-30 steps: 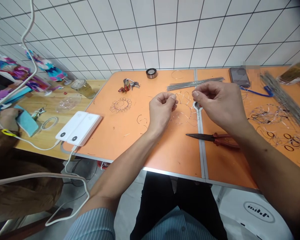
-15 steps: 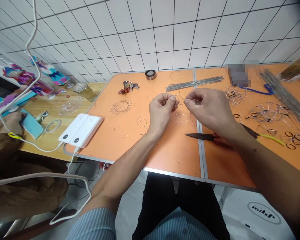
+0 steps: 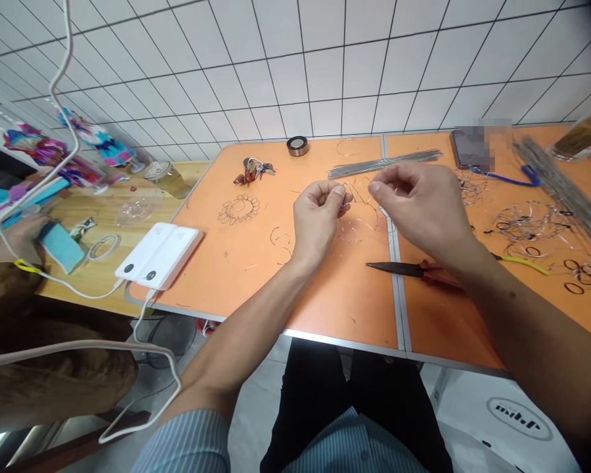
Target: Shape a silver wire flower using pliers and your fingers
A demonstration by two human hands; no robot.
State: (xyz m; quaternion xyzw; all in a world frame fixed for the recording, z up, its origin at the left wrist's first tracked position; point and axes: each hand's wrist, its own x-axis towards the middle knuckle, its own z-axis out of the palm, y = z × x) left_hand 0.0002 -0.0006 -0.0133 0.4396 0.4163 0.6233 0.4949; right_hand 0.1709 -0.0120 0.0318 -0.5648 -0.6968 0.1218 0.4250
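My left hand (image 3: pixel 319 217) is closed in a pinch on a thin wire (image 3: pixel 358 192), which bends in loops between my two hands. Thumb and forefinger of my right hand (image 3: pixel 421 200) are pressed together at the other end of this wire, a little higher and to the right. Fine wire pieces lie below the fingers, hard to tell apart from the held wire. Under my right wrist are scissors (image 3: pixel 396 268) with dark blades and reddish handles, partly covered by the forearm. A flower-edged wire ring (image 3: pixel 239 210) lies to the left on the orange table (image 3: pixel 325 302).
Straight wire rods (image 3: pixel 384 163) and a tape roll (image 3: pixel 297 146) lie at the back. Wire tangles (image 3: pixel 529 222) and a rod bundle (image 3: pixel 566 190) are at right. Keys (image 3: pixel 259 169) and a white power bank (image 3: pixel 160 255) with cables are at left, beside another person's hand (image 3: pixel 24 240).
My right hand has moved slightly up and right, away from the left, and more of the looped wire shows between them. My left hand has stayed nearly still.
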